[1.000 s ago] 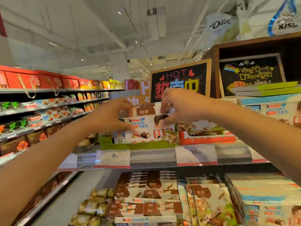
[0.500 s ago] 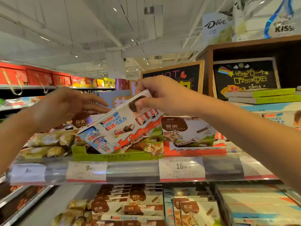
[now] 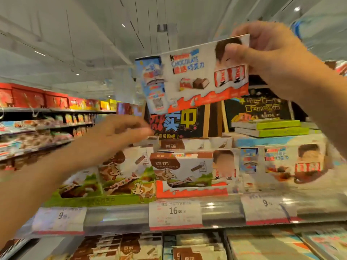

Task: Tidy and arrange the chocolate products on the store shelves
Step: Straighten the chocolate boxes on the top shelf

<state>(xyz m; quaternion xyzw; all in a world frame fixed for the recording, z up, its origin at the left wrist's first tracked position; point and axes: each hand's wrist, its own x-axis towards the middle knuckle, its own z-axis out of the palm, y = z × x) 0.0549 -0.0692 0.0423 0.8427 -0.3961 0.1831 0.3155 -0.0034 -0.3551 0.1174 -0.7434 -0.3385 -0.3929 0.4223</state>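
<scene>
My right hand (image 3: 268, 53) pinches the top right corner of a white and red Kinder chocolate box (image 3: 189, 77) and holds it high above the shelf, tilted down to the left. My left hand (image 3: 114, 136) is blurred, empty, fingers apart, over the green tray (image 3: 97, 200) of cow-print chocolate boxes (image 3: 125, 169). A brown and white chocolate box (image 3: 180, 169) stands in the red tray (image 3: 191, 192) at the middle. More Kinder boxes (image 3: 281, 162) stand to the right.
Price tags (image 3: 175, 212) line the shelf edge. A chalkboard sign (image 3: 180, 121) stands behind the boxes. Flat green boxes (image 3: 268, 128) lie stacked on the Kinder boxes at right. A lower shelf holds more chocolate boxes (image 3: 131, 246). Long shelves (image 3: 47, 124) run off to the left.
My right hand has lifted the Kinder box from the shelf row to well above it. My left hand let go of the box and now hovers over the cow-print boxes.
</scene>
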